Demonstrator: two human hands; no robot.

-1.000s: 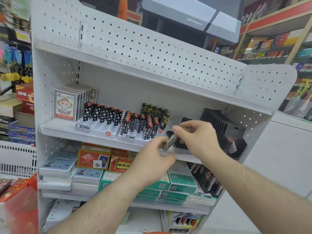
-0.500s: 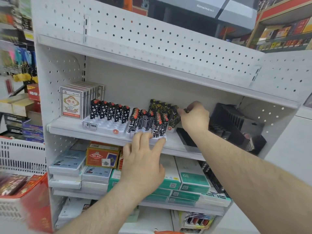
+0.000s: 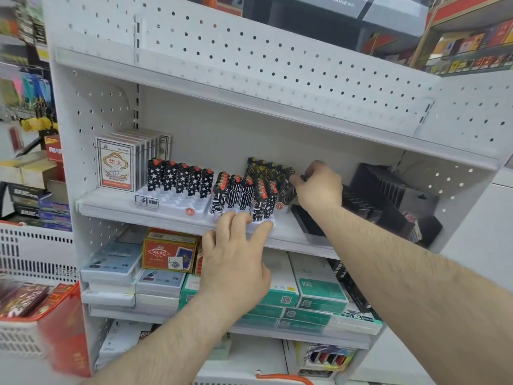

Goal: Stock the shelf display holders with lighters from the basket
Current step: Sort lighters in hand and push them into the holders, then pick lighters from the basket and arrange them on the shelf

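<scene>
Shelf (image 3: 172, 218) in front of me, white, middle level, carries two white display holders side by side. Left holder (image 3: 177, 202) has a back row of star-print lighters (image 3: 180, 180) standing upright, front slots bare. Right holder (image 3: 244, 218) is mostly full of black patterned lighters (image 3: 241, 194) with orange tops, yellow-marked ones in the far rows. My left hand (image 3: 236, 262) lies flat, fingers straight, fingertips (image 3: 238, 220) pressing the near edge of the right holder; its grip holds nothing. My right hand (image 3: 319, 187) is at the far right corner of that same holder, fingers curled, pinching a dark lighter (image 3: 295, 179) by its top, just beside the yellow-marked row; whether it is seated in a slot I cannot tell. Right of my right hand sits a black slotted tray (image 3: 388, 195), tilted, touching the shelf. Far left on the shelf stands a stack of card boxes (image 3: 116, 165), upright, just beside the left holder. Lower shelf holds flat boxed packs, teal ones (image 3: 319, 290) under my right arm, a red box (image 3: 166, 254) to the left. White basket (image 3: 25, 337) at near left, red packets in it, blurred.
</scene>
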